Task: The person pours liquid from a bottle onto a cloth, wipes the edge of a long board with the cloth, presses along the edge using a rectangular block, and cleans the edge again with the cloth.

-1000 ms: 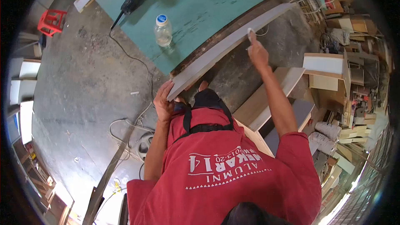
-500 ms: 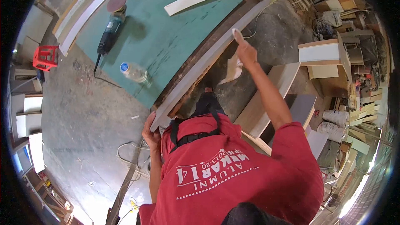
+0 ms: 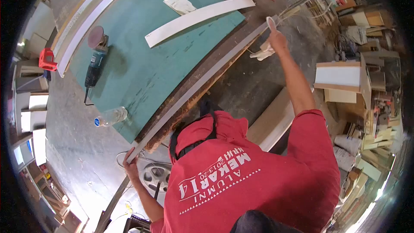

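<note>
A long narrow grey strip (image 3: 202, 81) lies along the near edge of the green-topped table (image 3: 129, 99). At its lower-left end, my left hand (image 3: 131, 166) is closed around the strip, fingers partly hidden. Toward its far upper-right end, my right hand (image 3: 278, 41) holds a pale cloth (image 3: 264, 52). Part of that cloth covers a fingertip at the strip, and the rest hangs below the hand.
On the tabletop lie a disc sander (image 3: 95, 62), a clear bottle (image 3: 113, 116), a curved white strip (image 3: 200, 19) and a crumpled white piece (image 3: 179, 3). A red stool (image 3: 47, 60) stands left. Wooden cabinet parts (image 3: 338, 75) and timber offcuts crowd the right.
My right hand with the cloth has moved up along the strip toward its far end. My left hand stays at the near end, and the whole view has shifted.
</note>
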Tool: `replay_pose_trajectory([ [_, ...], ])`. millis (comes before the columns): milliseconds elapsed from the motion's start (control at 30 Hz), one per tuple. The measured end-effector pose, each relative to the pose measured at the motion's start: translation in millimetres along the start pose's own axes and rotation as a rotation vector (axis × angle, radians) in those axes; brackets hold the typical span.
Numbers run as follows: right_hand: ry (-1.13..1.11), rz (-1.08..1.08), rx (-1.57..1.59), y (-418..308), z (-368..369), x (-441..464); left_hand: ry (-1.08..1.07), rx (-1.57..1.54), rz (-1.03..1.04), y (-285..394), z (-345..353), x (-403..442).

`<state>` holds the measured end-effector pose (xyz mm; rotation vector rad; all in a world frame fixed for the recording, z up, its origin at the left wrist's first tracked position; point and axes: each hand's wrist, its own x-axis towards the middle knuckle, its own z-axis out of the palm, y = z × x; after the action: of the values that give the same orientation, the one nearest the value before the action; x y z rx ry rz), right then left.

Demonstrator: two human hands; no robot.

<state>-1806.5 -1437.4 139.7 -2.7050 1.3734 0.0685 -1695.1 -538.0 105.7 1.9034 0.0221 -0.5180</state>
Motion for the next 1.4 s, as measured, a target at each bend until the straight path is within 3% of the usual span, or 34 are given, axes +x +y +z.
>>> replay_pose_trajectory([
  [100,-0.017,0.001,-0.156,45.9,-21.1,66.1,0.006,0.131,-0.052,22.6,4.1,-0.5],
  [233,-0.109,-0.243,-0.287,77.0,-73.0,187.3,0.066,0.085,-0.113,33.9,13.0,-0.2],
  [333,0.020,-0.583,0.176,-14.4,-162.4,195.8,0.102,0.211,-0.112,22.7,13.1,2.6],
  [433,0.392,-0.781,0.323,-108.1,-223.3,222.1,0.137,0.197,-0.136,29.2,16.6,0.8],
  [467,0.381,-0.794,0.333,-152.7,-243.3,194.9,0.131,0.160,-0.129,30.2,17.1,0.5],
  [533,0.342,-0.622,1.045,-225.4,-266.8,128.2,0.146,0.119,-0.136,31.7,20.0,1.1],
  [567,0.317,-0.640,1.056,-231.8,-252.6,131.1,0.116,0.148,-0.149,30.8,19.3,-0.1],
  [633,0.516,-0.575,0.629,-254.2,-193.8,135.4,0.097,0.153,-0.144,14.3,15.9,-2.0],
  [700,0.193,-0.892,0.351,-266.2,-113.1,105.8,0.097,0.168,-0.129,14.3,25.9,-8.4],
  [733,0.133,-1.028,0.342,-263.4,-70.9,94.4,0.130,0.185,-0.113,30.0,37.0,-12.7],
  [767,0.037,-1.091,0.163,-255.6,-28.3,107.4,0.156,0.236,-0.148,29.9,41.5,-13.6],
  [833,-0.103,-1.128,0.237,-249.7,2.5,92.9,0.145,0.119,-0.092,32.9,47.2,-18.5],
  [900,-0.101,-1.168,0.182,-246.6,11.5,85.3,0.163,0.118,-0.113,26.0,53.0,-26.1],
  [967,-0.074,-1.172,0.121,-253.5,10.2,73.0,0.156,-0.137,-0.125,19.0,54.8,-27.5],
  [1067,-0.124,-1.128,0.132,-265.4,-11.3,61.2,0.127,0.005,-0.099,10.8,51.5,-25.5],
  [1200,0.238,-1.282,0.116,-280.8,-68.8,25.4,0.087,0.024,-0.043,7.8,48.0,-21.6],
  [1267,0.330,-1.091,0.097,-293.3,-122.2,-42.4,0.055,0.039,0.000,16.1,46.1,-20.0],
  [1367,0.352,-1.049,0.325,-293.3,-172.0,-146.3,-0.014,0.015,0.122,12.2,44.0,-12.2],
  [1400,0.368,-1.009,0.306,-290.5,-178.6,-183.6,-0.084,-0.131,0.162,14.6,42.2,-10.3],
])
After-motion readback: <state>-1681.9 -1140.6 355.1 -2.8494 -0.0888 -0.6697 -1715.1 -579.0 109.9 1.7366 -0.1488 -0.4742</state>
